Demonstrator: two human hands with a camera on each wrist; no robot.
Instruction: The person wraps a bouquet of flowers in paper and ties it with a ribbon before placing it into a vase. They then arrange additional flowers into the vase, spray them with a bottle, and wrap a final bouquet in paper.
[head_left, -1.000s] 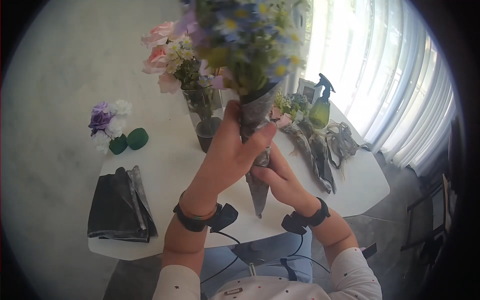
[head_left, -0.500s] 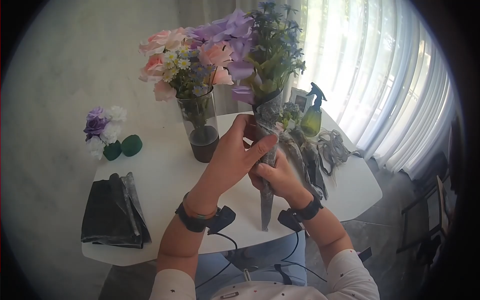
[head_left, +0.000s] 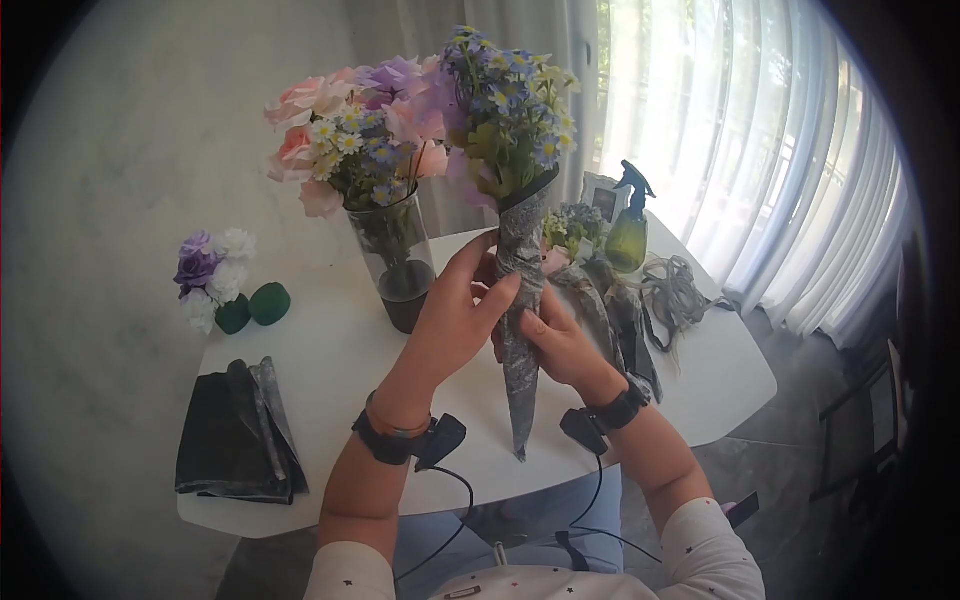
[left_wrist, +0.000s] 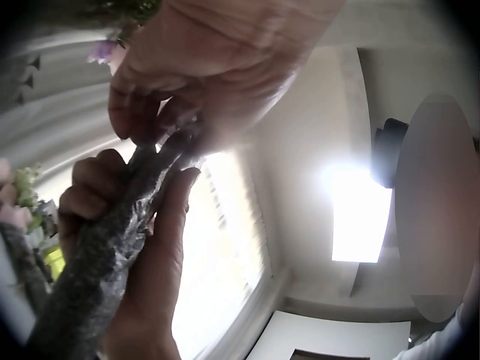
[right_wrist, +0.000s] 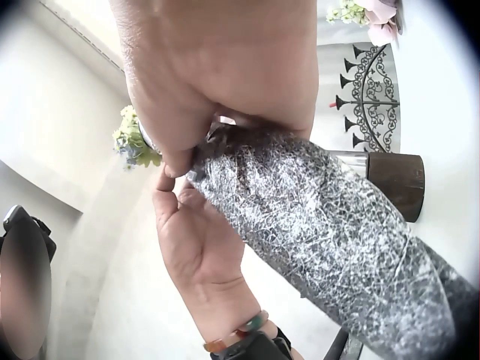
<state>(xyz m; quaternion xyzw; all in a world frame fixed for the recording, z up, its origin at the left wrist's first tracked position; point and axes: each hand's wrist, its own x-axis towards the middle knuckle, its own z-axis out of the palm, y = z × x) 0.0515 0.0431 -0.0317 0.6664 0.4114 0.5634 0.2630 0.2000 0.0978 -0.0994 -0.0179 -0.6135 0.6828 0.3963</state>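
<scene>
Blue and yellow flowers (head_left: 510,100) stand upright in a cone of grey wrapping (head_left: 522,360), whose tip points down over the table. The left hand (head_left: 450,320) pinches the wrapping at its gathered middle, thumb on the near side. Just below and to the right, the right hand (head_left: 565,350) grips the cone with its fingers curled round it. In the left wrist view the right hand (left_wrist: 150,277) holds the crinkled wrapping (left_wrist: 97,277) beneath the left hand (left_wrist: 217,60). The right wrist view shows the speckled wrapping (right_wrist: 322,232) large, with the left hand (right_wrist: 206,255) behind it.
A glass vase (head_left: 405,270) of pink and purple flowers stands behind the left hand. Folded dark wrapping (head_left: 235,440) and purple-white flowers (head_left: 212,265) lie at the left. To the right are a green spray bottle (head_left: 628,235), ribbon (head_left: 678,295) and another wrapped bunch (head_left: 630,325).
The bouquet has come down from close to the camera, turned, and shifted slightly left in the last half second. Both hands have kept hold of the wrapping; the left thumb has moved a little left.
</scene>
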